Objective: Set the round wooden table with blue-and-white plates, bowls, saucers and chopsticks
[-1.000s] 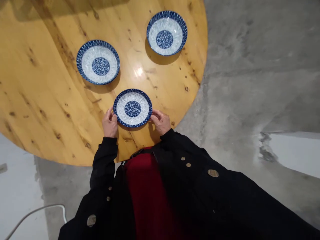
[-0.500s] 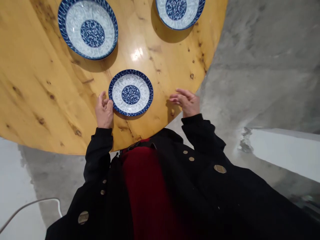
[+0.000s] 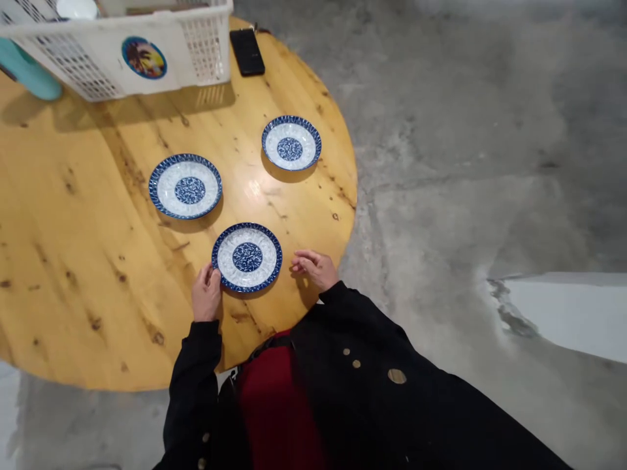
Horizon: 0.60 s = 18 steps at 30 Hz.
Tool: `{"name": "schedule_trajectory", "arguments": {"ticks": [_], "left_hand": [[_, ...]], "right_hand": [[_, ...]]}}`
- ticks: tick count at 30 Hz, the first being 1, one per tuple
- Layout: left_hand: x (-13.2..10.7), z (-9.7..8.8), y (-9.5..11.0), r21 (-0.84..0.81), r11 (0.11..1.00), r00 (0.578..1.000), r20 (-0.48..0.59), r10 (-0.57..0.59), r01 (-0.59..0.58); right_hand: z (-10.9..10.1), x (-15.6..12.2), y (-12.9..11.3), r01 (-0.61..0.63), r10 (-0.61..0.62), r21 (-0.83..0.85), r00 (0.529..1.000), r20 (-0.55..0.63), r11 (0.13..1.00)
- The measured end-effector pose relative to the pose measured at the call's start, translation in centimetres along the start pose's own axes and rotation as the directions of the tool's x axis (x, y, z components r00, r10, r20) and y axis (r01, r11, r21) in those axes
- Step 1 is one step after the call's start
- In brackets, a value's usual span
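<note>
Closest to me on the wooden table, a blue-and-white plate (image 3: 263,267) lies face up, with a dark blue rim and a patterned blue centre. My left hand (image 3: 206,295) is at its left edge, thumb against the rim; its fingertips are partly hidden. On the other side, my right hand (image 3: 317,268) hovers just off the plate, fingers loosely stretched and holding nothing. Two similar blue-and-white dishes sit farther away: one dish (image 3: 169,185) to the upper left, the other dish (image 3: 290,149) to the upper right.
A white plastic basket (image 3: 171,59) with a round sticker stands at the back left, a white item inside. Left of it lies a turquoise object (image 3: 36,75). A black phone (image 3: 247,52) rests near the far edge of the round table (image 3: 112,313). Concrete floor (image 3: 465,189) surrounds it.
My view has lifted, bringing the basket and phone into sight. The right hand has come nearer to the plate's right side. My left hand stays at the plate's left rim.
</note>
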<state>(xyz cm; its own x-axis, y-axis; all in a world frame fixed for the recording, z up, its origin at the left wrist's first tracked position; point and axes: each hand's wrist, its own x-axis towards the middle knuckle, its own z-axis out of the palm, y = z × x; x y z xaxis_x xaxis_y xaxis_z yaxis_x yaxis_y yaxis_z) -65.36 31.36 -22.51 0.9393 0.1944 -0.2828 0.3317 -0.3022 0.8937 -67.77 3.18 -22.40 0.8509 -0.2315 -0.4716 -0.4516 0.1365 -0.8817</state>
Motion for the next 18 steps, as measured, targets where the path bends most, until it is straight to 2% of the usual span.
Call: {"name": "schedule_trajectory", "arguments": {"ticks": [5, 11, 18], "left_hand": [[-0.3, -0.2, -0.2, -0.086, 0.992, 0.995, 0.019, -0.095, 0.096], [-0.6, 0.0, 1.0, -0.002, 1.0, 0.998, 0.061, 0.014, -0.013], [-0.9, 0.1, 1.1, -0.056, 0.998, 0.997, 0.07, 0.013, -0.009]], "right_hand": [[-0.1, -0.2, 0.2, -0.019, 0.019, -0.007, 1.0, 0.015, 1.0], [1.7, -0.1, 0.9, -0.064, 0.065, -0.013, 0.996, 0.062, 0.998], [2.6, -0.3, 2.1, -0.049, 0.053, -0.057, 0.996, 0.071, 0.997]]}}
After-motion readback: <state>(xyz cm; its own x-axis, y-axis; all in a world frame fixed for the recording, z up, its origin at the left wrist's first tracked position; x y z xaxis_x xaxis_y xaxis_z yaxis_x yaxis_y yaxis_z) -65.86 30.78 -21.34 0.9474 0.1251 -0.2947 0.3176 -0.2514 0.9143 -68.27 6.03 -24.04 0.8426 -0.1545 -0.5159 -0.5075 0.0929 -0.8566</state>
